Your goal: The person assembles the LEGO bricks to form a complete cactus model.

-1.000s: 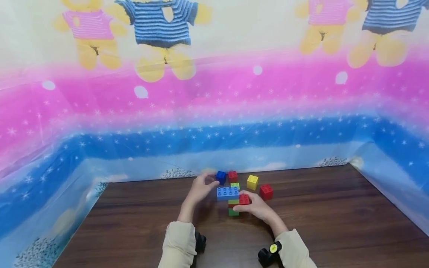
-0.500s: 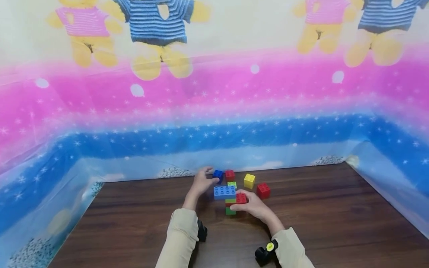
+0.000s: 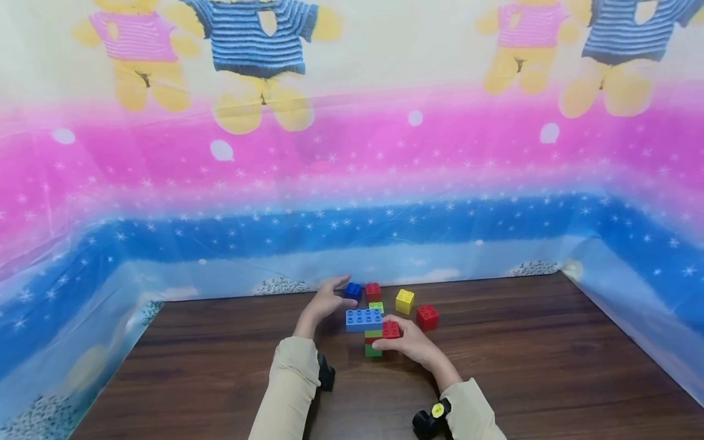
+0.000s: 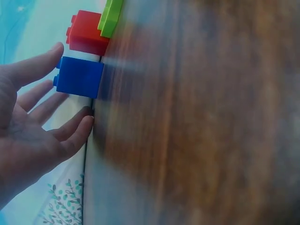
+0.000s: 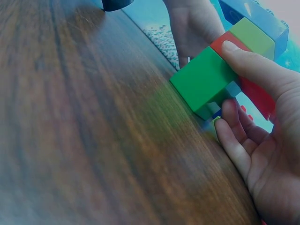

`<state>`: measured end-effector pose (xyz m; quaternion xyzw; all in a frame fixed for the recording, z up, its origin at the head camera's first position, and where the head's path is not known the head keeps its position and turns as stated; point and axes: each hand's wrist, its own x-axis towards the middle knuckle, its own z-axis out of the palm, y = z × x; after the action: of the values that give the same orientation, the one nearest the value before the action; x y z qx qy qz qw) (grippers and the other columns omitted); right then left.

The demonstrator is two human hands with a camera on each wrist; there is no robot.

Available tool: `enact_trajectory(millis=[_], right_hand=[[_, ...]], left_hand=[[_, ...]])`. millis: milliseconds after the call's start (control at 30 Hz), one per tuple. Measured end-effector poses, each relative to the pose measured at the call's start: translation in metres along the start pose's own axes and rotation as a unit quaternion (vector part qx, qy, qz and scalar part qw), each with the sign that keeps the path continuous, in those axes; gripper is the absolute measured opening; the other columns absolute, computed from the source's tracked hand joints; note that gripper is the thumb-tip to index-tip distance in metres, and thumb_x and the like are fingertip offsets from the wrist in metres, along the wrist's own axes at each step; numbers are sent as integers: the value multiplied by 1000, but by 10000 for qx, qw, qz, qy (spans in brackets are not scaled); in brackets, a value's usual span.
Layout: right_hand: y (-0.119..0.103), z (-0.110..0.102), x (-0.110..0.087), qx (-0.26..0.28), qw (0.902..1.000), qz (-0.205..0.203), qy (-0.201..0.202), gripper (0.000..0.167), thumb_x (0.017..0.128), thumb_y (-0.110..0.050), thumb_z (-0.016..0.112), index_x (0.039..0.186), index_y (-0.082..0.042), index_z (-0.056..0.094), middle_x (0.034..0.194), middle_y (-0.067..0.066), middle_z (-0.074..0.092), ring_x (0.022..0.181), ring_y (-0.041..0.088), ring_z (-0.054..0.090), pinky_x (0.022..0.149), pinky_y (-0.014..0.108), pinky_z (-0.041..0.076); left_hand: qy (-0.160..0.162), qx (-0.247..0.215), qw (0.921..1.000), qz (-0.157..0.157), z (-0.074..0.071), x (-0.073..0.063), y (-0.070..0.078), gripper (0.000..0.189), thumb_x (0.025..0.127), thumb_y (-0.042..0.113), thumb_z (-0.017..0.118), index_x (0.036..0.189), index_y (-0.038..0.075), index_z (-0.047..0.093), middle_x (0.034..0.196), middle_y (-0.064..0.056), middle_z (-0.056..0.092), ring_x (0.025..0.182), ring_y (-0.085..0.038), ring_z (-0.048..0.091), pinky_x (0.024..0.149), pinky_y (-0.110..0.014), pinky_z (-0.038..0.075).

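Observation:
My left hand [image 3: 324,302] reaches beside a dark blue brick [image 3: 352,293] at the table's far edge. Its fingers are spread around the brick without closing, as the left wrist view shows with the brick [image 4: 80,77] between thumb and fingers. My right hand [image 3: 411,344] grips a stack of toy building bricks. The stack has a green brick [image 5: 205,77] at the bottom, red and lime layers above it, and a long light blue brick [image 3: 363,321] on top. A red brick [image 3: 391,330] juts from its right side. My right thumb [image 5: 253,65] presses the red layer; other fingers curl behind, partly hidden.
Behind the stack are a lime brick [image 3: 376,307] and a red brick [image 3: 373,291]. A yellow brick [image 3: 404,302] and another red brick [image 3: 427,317] lie farther right on the wooden table [image 3: 522,366]. A printed curtain [image 3: 308,229] borders the back.
The head view has shifted a little, so the bricks appear slightly farther left. My left fingers have straightened and spread near the dark blue brick. My right hand keeps its hold on the stack.

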<state>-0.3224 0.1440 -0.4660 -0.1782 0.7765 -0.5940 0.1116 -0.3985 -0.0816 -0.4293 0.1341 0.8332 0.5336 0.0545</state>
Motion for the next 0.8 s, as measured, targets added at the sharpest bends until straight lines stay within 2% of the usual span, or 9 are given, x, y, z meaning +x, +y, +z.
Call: enact_trajectory(millis=[100, 367, 467, 700, 800], right_hand=[[-1, 2, -1, -27, 10000, 47, 16, 47, 88, -29, 73, 125, -7, 56, 109, 6, 71, 94, 13, 61, 88, 29, 49], [1, 2, 2, -71, 9999, 117, 94, 46, 87, -30, 73, 123, -8, 57, 108, 7, 72, 94, 14, 63, 88, 29, 51], [1, 3, 3, -15, 9999, 141, 86, 45, 87, -31, 73, 122, -9, 58, 111, 8, 71, 96, 15, 64, 89, 28, 52], [2, 2, 3, 67, 9998, 123, 106, 47, 86, -32, 74, 123, -9, 57, 112, 9, 71, 95, 16, 64, 89, 29, 51], [3, 3, 3, 37, 9999, 113, 124, 47, 86, -33, 74, 123, -9, 57, 112, 9, 71, 95, 15, 63, 89, 29, 51]], left_hand=[[-2, -91, 10000, -27, -2, 1, -4, 66, 87, 5, 68, 147, 6, 41, 151, -20, 42, 141, -40, 37, 113, -55, 35], [75, -758, 9971, 33, 0, 6, -6, 65, 88, 6, 69, 146, 7, 42, 152, -18, 42, 143, -39, 36, 113, -56, 35], [147, -698, 9975, 10, 2, 7, -7, 62, 87, 6, 69, 145, 8, 45, 150, -18, 44, 142, -40, 37, 113, -57, 35], [68, -437, 9983, -367, 7, 11, -11, 59, 89, 10, 68, 144, 15, 48, 153, -17, 41, 144, -40, 32, 115, -59, 29], [63, -426, 9984, -370, 7, 10, -12, 57, 90, 9, 67, 144, 15, 48, 153, -17, 40, 144, -40, 32, 115, -58, 30]])
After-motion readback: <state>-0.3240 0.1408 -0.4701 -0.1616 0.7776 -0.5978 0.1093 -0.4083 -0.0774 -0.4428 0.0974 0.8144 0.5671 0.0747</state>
